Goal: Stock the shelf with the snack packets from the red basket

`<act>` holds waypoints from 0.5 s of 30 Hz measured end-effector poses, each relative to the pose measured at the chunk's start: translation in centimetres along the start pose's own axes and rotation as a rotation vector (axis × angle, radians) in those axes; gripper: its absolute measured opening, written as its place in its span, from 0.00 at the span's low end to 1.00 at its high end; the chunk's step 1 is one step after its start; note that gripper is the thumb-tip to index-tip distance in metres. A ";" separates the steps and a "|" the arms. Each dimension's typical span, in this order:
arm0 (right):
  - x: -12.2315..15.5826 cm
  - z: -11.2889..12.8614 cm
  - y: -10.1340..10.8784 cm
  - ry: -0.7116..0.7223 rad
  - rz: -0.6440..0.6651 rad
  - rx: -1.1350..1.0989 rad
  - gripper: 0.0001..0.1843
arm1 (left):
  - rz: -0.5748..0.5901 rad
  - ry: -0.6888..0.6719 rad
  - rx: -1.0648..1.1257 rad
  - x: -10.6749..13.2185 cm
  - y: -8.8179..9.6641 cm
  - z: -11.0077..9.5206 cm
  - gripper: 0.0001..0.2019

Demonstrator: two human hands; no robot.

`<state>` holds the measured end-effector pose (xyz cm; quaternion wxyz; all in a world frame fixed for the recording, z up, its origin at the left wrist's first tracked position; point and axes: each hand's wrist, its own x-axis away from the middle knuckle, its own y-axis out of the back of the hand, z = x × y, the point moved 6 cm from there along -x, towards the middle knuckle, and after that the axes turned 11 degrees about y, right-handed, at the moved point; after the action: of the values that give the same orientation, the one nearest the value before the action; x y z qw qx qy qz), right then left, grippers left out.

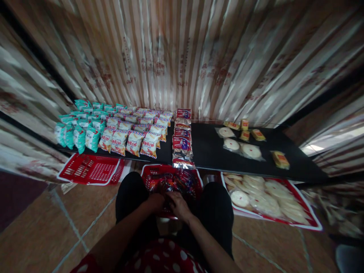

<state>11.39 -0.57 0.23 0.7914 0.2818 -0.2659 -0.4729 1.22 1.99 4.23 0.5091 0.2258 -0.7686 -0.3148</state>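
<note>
Striped curtain (170,68) behind black tabletop (207,149). Left hand (155,201) and right hand (179,204) over red basket's (146,171) near edge; fingers shadowed, grip cannot be told. Packets (185,182) inside: glossy, dark reddish, perhaps plastic-wrapped.

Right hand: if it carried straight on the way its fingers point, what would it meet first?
Most likely the dark wrapped packets in the red basket; the right hand may already touch them, as depth is unclear in this dim view.
</note>
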 end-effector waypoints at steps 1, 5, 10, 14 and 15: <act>0.1 0.3 0.2 0.051 -0.012 -0.019 0.32 | -0.019 -0.023 -0.037 0.6 0.8 -0.3 0.10; 1.1 1.5 1.3 0.130 -0.057 -0.120 0.18 | -0.121 -0.127 -0.129 2.9 4.9 -1.8 0.13; 2.7 2.7 4.4 0.048 -0.202 -0.299 0.13 | -0.304 -0.231 -0.191 6.1 10.3 -4.1 0.10; 3.4 4.3 7.5 0.051 -0.329 -0.474 0.18 | -0.555 -0.295 -0.095 8.2 14.0 -5.6 0.13; 3.5 4.6 8.3 0.050 -0.370 -0.506 0.19 | -0.632 -0.296 -0.035 8.6 14.8 -5.7 0.15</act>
<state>14.63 -1.30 9.82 0.7432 0.1311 -0.0643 -0.6529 2.80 5.10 21.90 0.2733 0.3959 -0.7205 -0.4994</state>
